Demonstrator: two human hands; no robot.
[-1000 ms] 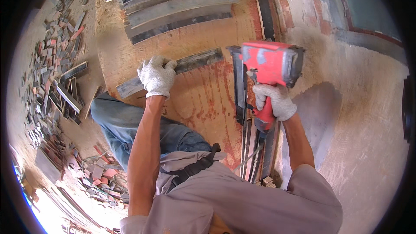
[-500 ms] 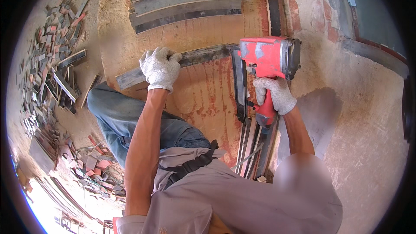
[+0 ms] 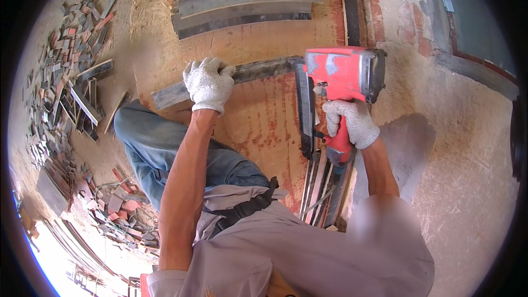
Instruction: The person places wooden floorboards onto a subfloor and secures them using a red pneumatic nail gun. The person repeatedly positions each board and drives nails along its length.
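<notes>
A narrow, dark-faced wooden strip (image 3: 264,70) lies across a reddish-brown wooden board (image 3: 258,115) in front of me. My left hand (image 3: 210,85), in a pale knit glove, grips that strip toward its left end, fingers curled over the far edge. My right hand (image 3: 356,124), gloved alike, is wrapped round the handle of a red nail gun (image 3: 338,71). The gun's worn dark head points right, and its long black magazine (image 3: 304,110) runs toward me beside the strip's right end. Whether the gun touches the strip, I cannot tell.
Several long dark strips (image 3: 245,4) lie side by side on the board's far part. More narrow strips (image 3: 314,179) lie near my right side, with an air hose (image 3: 322,201) over them. Wood offcuts (image 3: 60,115) litter the left floor. A brick-patched wall (image 3: 407,22) stands at right.
The view has shifted slightly, so the board and strips appear a little farther right. Both hands keep their grips on the strip and the nail gun.
</notes>
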